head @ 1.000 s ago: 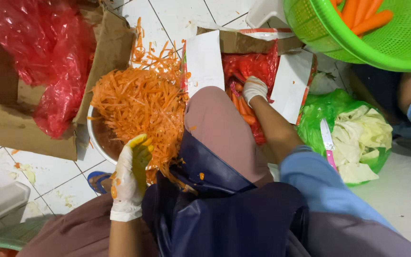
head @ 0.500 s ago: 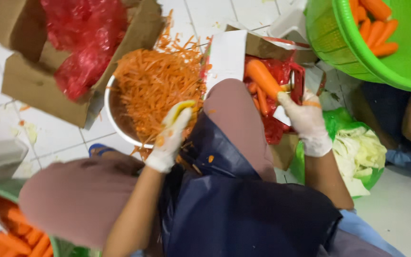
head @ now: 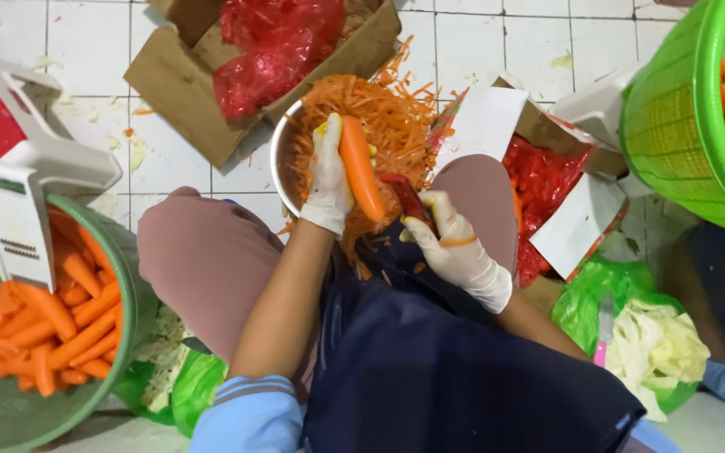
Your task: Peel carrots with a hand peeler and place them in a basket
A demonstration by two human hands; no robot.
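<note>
My left hand [head: 329, 178], in a white glove, grips a whole orange carrot [head: 359, 166] upright over a metal bowl [head: 280, 159] heaped with carrot shreds [head: 383, 113]. Next to the carrot's lower end, my right hand [head: 456, 250], also gloved, holds a red peeler [head: 406, 198]. Both hands work above my knees and a dark blue apron.
A green basket [head: 119, 335] of carrots with a white slicer [head: 14, 220] sits at left. Another green basket [head: 673, 126] of carrots is upper right. Cardboard boxes with red plastic [head: 274, 46] lie beyond the bowl. Cabbage [head: 660, 348] in a green bag lies at right.
My right hand brought a carrot from the right-hand box to my left hand, which took it over the bowl. The right hand now holds the red peeler.
</note>
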